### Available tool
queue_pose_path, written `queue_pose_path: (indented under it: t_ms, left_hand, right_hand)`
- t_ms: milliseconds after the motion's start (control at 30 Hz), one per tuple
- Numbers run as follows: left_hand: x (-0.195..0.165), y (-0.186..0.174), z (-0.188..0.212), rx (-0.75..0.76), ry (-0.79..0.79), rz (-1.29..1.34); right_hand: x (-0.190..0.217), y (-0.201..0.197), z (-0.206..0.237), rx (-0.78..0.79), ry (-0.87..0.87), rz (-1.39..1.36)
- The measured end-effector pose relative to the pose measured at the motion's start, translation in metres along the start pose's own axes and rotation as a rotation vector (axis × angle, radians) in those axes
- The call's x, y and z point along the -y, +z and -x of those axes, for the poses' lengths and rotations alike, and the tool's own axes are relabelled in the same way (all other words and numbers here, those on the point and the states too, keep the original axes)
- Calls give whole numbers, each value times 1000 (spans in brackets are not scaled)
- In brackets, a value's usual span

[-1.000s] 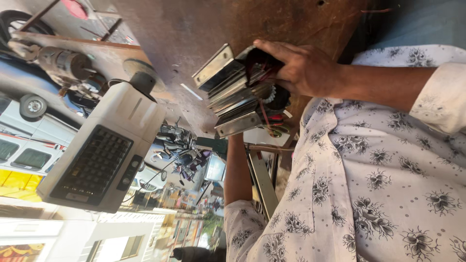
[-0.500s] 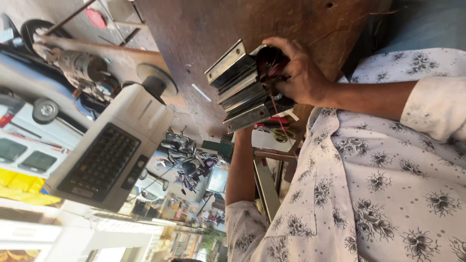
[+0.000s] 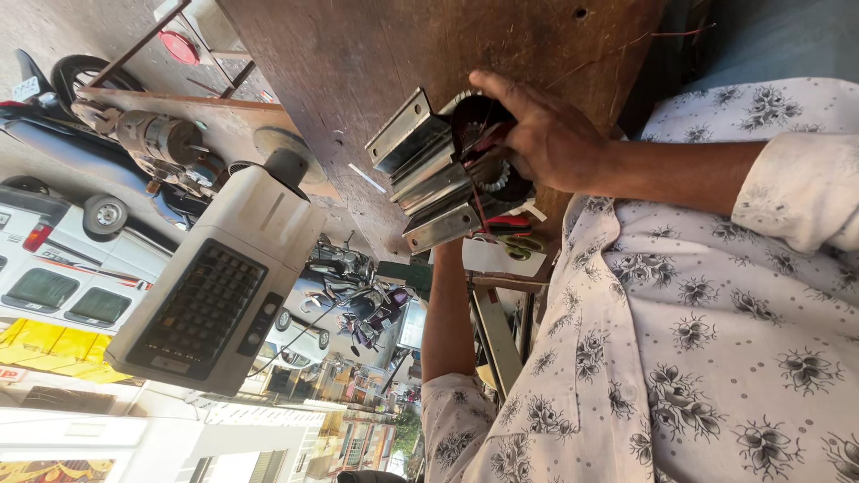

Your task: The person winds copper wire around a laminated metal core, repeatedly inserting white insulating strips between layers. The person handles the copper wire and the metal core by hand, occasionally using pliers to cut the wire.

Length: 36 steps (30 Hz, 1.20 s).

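On a scarred wooden bench [image 3: 358,54], the right hand [image 3: 550,139] grips a motor stator [image 3: 447,183], steadying it; the left hand's grip is hidden.

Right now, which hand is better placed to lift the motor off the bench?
Right, probably. The right hand already grips the motor, its fingers curled into the core. The left forearm only reaches up behind the motor, and its hand is hidden.
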<state>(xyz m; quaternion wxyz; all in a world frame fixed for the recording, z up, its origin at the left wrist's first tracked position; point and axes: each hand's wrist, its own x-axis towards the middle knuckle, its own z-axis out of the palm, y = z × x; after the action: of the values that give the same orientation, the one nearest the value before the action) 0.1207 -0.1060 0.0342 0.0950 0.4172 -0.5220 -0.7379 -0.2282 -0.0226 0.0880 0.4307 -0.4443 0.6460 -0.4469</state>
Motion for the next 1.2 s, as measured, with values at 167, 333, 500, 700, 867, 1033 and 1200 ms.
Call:
queue_pose_path:
  t_ms: [167,333,500,700,867,1033,1200]
  left_hand:
    - [-3,-6,8,7,61,-293]
    - [-4,-13,8,26,187,-689]
    - [-9,-29,4,43,449,-1207]
    - [12,-13,6,-6,78,-329]
    - [14,2,-4,19,144,-423]
    - [-9,12,-19,36,156,-301]
    - [-27,14,-10,129,252,-33]
  right_hand:
    - [-5,-1,-2,33,21,1]
    - [-3,-2,0,-11,4,8]
    - [-2,-10,-5,-1,-87,115]
    - [-5,-16,-9,-2,-209,126]
    - [-12,-18,-15,7,-248,23]
    - [-3,-21,-17,129,-132,-73]
    - [20,-5,-5,-41,-74,18]
